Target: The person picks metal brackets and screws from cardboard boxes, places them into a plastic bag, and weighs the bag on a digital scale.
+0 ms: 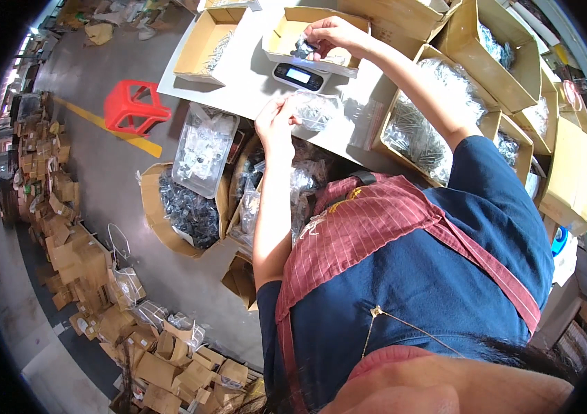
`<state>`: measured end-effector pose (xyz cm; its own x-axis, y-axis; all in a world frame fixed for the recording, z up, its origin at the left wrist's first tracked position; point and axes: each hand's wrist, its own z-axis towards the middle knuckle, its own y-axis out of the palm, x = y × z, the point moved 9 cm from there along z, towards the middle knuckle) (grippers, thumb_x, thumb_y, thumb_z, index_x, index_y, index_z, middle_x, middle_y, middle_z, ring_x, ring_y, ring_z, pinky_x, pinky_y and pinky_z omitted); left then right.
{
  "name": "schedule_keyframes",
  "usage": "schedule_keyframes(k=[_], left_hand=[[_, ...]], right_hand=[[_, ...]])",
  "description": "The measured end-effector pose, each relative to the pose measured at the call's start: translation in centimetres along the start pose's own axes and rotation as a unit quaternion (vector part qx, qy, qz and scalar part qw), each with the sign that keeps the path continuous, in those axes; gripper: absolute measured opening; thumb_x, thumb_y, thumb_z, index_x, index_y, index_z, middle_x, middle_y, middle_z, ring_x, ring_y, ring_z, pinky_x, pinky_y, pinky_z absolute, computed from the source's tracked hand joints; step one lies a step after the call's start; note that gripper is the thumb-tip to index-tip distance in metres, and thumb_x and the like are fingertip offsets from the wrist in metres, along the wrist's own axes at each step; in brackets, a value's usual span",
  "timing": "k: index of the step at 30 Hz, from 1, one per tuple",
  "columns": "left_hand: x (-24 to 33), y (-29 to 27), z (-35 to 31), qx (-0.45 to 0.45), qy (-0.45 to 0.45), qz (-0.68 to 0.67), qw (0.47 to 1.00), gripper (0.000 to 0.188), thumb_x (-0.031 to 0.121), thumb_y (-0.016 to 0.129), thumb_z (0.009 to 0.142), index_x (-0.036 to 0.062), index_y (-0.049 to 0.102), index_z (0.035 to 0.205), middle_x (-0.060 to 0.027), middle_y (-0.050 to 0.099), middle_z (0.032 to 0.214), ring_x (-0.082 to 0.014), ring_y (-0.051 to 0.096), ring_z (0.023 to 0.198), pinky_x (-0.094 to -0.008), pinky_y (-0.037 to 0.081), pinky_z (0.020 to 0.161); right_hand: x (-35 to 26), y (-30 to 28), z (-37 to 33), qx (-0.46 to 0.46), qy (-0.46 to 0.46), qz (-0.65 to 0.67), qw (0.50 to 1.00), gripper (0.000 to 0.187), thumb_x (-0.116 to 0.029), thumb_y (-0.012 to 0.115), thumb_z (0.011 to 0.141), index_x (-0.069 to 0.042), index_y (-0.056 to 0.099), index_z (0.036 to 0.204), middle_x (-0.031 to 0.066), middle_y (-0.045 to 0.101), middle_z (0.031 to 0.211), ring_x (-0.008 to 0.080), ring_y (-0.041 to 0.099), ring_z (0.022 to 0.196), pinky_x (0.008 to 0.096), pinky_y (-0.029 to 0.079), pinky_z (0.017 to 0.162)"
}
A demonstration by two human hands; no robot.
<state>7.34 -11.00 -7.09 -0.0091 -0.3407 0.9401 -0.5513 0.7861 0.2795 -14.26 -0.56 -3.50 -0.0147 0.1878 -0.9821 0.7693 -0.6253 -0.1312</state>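
My left hand is closed on the edge of a clear plastic bag, held just above the near side of the white table. Small pale pieces seem to lie inside the bag; they are too blurred to name. Over a shallow cardboard box, my right hand pinches a few small dark parts, whose exact kind I cannot make out. That box rests on or just behind a digital scale with a lit display.
Left of the scale, a cardboard box holds thin metal pieces. Boxes of bagged hardware line the right side. Below the table edge stand a clear tub and a carton of dark bagged parts. A red stool stands at left.
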Motion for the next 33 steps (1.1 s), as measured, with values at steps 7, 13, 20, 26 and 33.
schedule_keyframes(k=[7,13,20,26,33], left_hand=[[0.6,1.1,1.0,-0.004,0.007,0.008,1.0,0.015,0.007,0.069,0.088,-0.0051,0.069,0.097,-0.0042,0.065,0.078,-0.0077,0.054,0.057,-0.0206,0.043,0.052],[0.7,0.4,0.9,0.003,0.023,0.022,0.999,0.015,0.006,0.069,0.088,-0.0048,0.069,0.098,-0.0041,0.065,0.079,-0.0077,0.054,0.059,-0.0203,0.044,0.052],[2.7,0.5,0.0,0.027,0.18,0.271,0.945,0.02,0.011,0.069,0.086,-0.0028,0.066,0.101,-0.0073,0.066,0.079,-0.0143,0.061,0.068,-0.0267,0.05,0.063],[3.3,1.9,-2.4,0.002,0.16,0.566,0.808,0.029,0.025,0.069,0.083,-0.0002,0.065,0.097,-0.018,0.07,0.084,-0.0311,0.069,0.076,-0.0386,0.054,0.072],[7.5,0.7,-3.9,0.06,0.168,0.422,0.889,0.016,0.017,0.068,0.087,0.0024,0.062,0.092,-0.0054,0.068,0.065,-0.0203,0.064,0.056,-0.0326,0.049,0.059]], right_hand=[[-6.6,4.6,-8.7,-0.143,-0.059,-0.15,0.977,0.027,-0.026,0.057,0.097,-0.005,0.067,0.109,0.002,0.068,0.084,0.0084,0.067,0.068,0.0237,0.056,0.069],[-6.5,6.1,-11.8,-0.136,-0.224,-0.399,0.879,0.035,-0.005,0.057,0.081,-0.004,0.066,0.115,0.0163,0.056,0.13,0.0287,0.061,0.11,0.0395,0.05,0.096],[-2.2,8.5,-11.4,-0.123,-0.253,-0.576,0.768,0.016,-0.01,0.065,0.081,-0.002,0.069,0.094,0.013,0.066,0.094,0.0301,0.062,0.102,0.0387,0.049,0.092],[-5.2,7.8,-12.7,-0.07,-0.341,-0.536,0.769,0.019,-0.015,0.065,0.084,-0.003,0.07,0.099,0.0122,0.067,0.098,0.0283,0.063,0.098,0.0383,0.051,0.089],[-8.3,3.6,-12.8,0.017,-0.242,-0.409,0.88,0.013,-0.011,0.067,0.084,-0.005,0.072,0.094,0.008,0.068,0.098,0.0263,0.065,0.096,0.0363,0.052,0.085]])
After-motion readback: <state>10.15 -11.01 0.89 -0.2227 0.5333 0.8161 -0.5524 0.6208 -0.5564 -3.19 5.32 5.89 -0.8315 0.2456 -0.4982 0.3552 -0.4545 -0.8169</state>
